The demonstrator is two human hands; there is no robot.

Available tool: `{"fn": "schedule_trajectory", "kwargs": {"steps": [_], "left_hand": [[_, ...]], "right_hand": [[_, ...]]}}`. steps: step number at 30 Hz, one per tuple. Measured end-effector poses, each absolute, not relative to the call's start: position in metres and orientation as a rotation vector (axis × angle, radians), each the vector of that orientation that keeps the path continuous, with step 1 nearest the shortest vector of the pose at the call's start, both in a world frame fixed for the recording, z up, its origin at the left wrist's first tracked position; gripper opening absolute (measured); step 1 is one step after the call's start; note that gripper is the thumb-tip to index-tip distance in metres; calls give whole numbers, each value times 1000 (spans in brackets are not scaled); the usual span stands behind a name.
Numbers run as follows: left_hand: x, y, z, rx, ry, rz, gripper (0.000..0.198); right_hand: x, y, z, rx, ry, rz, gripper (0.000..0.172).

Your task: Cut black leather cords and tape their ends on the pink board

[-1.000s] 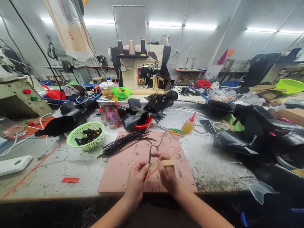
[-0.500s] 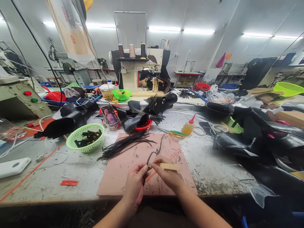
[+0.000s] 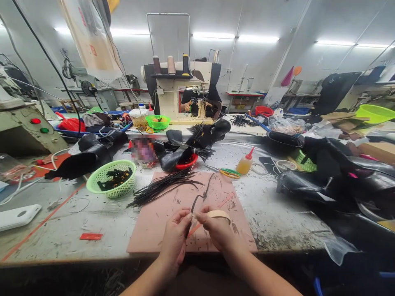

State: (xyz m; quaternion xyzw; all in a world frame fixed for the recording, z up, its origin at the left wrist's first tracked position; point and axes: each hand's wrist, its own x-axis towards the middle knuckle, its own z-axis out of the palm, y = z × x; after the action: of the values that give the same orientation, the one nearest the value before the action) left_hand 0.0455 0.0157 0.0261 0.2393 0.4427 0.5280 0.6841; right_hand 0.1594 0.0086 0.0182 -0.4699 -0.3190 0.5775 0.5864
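Both my hands meet over a pink work mat (image 3: 160, 222) at the table's near edge. My left hand (image 3: 176, 236) pinches a thin black leather strip (image 3: 199, 198) that curls away across the mat. My right hand (image 3: 217, 228) is closed on a beige roll of tape (image 3: 219, 214), its fingertips touching the left hand's where the strip is held. A bundle of several black strips (image 3: 160, 186) lies on the mat's far left corner.
A green basket (image 3: 111, 177) of black pieces stands left of the mat. Behind it are a phone (image 3: 142, 150), scissors (image 3: 227, 172), a glue bottle (image 3: 245, 163) and black leather shoe uppers (image 3: 333, 172). A sewing machine (image 3: 179, 88) with another person's hands stands at the back.
The beige tape in my right hand has turned from lying flat to showing its round loop. My fingertips have drawn closer together on the strip.
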Motion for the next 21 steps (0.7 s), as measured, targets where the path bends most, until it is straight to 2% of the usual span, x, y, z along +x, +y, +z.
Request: {"fn": "schedule_trajectory", "kwargs": {"steps": [12, 21], "left_hand": [[46, 14, 21, 894, 1031, 1228, 16], [41, 16, 18, 1138, 1010, 1249, 12]], "right_hand": [[155, 11, 9, -1091, -727, 1350, 29], [151, 7, 9, -1159, -853, 1137, 25]]}}
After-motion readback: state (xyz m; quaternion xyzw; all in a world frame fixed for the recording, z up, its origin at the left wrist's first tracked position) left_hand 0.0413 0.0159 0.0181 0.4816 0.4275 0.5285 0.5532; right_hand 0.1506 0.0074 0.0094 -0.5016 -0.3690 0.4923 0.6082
